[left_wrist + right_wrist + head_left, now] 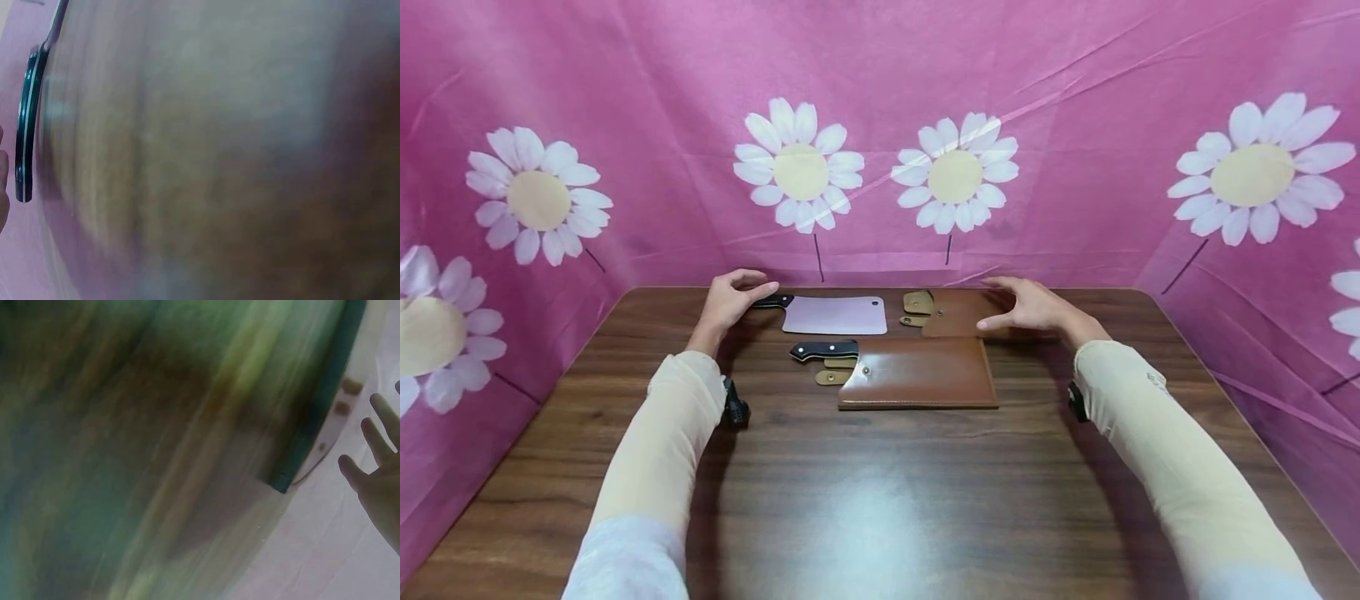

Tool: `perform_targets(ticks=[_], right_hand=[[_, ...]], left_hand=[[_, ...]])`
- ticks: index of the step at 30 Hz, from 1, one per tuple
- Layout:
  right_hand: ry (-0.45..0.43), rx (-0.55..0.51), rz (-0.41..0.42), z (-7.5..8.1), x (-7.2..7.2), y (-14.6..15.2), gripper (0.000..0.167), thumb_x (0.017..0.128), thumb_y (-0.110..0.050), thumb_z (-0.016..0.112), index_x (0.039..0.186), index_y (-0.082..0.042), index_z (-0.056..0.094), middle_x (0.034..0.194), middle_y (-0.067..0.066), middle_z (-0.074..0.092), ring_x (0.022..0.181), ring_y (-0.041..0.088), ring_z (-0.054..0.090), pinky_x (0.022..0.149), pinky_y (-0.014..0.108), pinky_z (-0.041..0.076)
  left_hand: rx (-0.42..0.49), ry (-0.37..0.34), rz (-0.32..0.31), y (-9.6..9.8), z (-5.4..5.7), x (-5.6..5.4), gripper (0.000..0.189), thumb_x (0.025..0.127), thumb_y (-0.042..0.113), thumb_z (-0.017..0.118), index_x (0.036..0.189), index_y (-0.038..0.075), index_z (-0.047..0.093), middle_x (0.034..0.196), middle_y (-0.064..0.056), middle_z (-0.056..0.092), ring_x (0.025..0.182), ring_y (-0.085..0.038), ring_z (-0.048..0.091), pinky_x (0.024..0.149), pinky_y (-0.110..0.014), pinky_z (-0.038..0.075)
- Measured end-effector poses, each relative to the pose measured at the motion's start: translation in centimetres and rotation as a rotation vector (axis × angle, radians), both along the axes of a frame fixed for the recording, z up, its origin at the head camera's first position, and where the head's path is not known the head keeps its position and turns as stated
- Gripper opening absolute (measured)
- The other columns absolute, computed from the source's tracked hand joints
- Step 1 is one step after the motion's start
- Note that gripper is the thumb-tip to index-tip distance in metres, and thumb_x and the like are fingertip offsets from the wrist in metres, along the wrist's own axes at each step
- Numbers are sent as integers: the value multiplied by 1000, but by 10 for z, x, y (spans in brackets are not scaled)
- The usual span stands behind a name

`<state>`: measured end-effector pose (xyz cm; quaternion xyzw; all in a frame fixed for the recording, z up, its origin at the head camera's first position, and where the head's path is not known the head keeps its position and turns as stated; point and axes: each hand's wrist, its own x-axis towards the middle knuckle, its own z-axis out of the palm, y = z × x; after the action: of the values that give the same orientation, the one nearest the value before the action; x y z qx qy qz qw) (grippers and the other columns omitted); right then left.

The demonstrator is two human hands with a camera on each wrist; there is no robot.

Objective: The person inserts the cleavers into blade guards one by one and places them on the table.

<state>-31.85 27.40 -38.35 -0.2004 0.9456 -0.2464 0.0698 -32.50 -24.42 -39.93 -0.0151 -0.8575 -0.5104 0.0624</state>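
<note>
At the back of the table lies a cleaver [835,315] with a pale blade and a black handle [28,125]. My left hand [730,304] hovers by that handle, and in the left wrist view its fingertips [3,187] are apart from it. To the right is a brown leather sheath [955,315] with its tan strap flaps unfastened at the left. Over its right part my right hand [1033,310] is held with thumb and fingers spread, gripping nothing. Nearer me, a second cleaver sits in a brown sheath [925,375], its black riveted handle [823,351] sticking out left.
The wooden table [880,500] has rounded back corners. A pink cloth [880,67] with large white daisies hangs behind it and along both sides. Dark wrist devices [735,406] show at the sleeves. Much of both wrist views is blurred.
</note>
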Motion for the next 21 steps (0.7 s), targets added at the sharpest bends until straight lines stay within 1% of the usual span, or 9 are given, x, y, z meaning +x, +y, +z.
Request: perform_targets(ticks=[3, 5, 9, 12, 15, 17, 21], right_hand=[[-22, -3, 10, -5, -3, 1, 99, 77, -47, 87, 152, -3, 42, 154, 21, 42, 143, 41, 33, 115, 57, 26], [-20, 14, 17, -8, -5, 1, 101, 75, -49, 88, 153, -5, 42, 154, 20, 42, 144, 40, 32, 114, 58, 26], [30, 77, 39, -10, -8, -1, 105, 71, -54, 89, 152, -7, 44, 154, 18, 43, 144, 40, 33, 113, 61, 27], [52, 117, 62, -9, -9, -2, 107, 70, -56, 88, 152, -6, 43, 155, 20, 42, 144, 41, 32, 112, 63, 27], [23, 127, 68, -10, -10, 0, 108, 70, -56, 89, 153, -5, 41, 156, 21, 39, 144, 43, 30, 111, 65, 25], [-5, 122, 79, -11, -10, 3, 109, 71, -52, 89, 154, -3, 38, 157, 24, 35, 145, 45, 27, 112, 65, 24], [-44, 106, 99, -15, -11, 7, 111, 72, -45, 91, 155, 0, 33, 159, 28, 27, 146, 47, 21, 115, 64, 20]], left_hand=[[-42, -10, -8, -4, 1, -4, 60, 87, 41, 80, 128, 0, 66, 132, -18, 63, 125, -28, 54, 107, -41, 39], [-82, -23, -16, -6, 3, -7, 62, 86, 43, 81, 129, 1, 66, 135, -18, 61, 128, -30, 50, 108, -44, 38], [-149, -47, -49, -7, 3, -8, 63, 85, 43, 82, 130, 1, 65, 137, -19, 60, 129, -34, 50, 109, -49, 37], [-183, -50, -58, -7, 1, -7, 59, 86, 38, 82, 128, 1, 67, 135, -20, 61, 128, -36, 51, 108, -49, 38], [-211, -55, -62, -8, -1, -8, 53, 86, 34, 82, 125, 0, 68, 131, -21, 63, 125, -36, 52, 107, -49, 39], [-226, -60, -72, -8, -4, -8, 50, 87, 30, 82, 124, -1, 69, 128, -22, 64, 121, -36, 53, 105, -49, 39], [-253, -73, -105, -9, -10, -10, 48, 89, 23, 80, 128, -1, 67, 131, -23, 63, 121, -37, 52, 106, -48, 37]])
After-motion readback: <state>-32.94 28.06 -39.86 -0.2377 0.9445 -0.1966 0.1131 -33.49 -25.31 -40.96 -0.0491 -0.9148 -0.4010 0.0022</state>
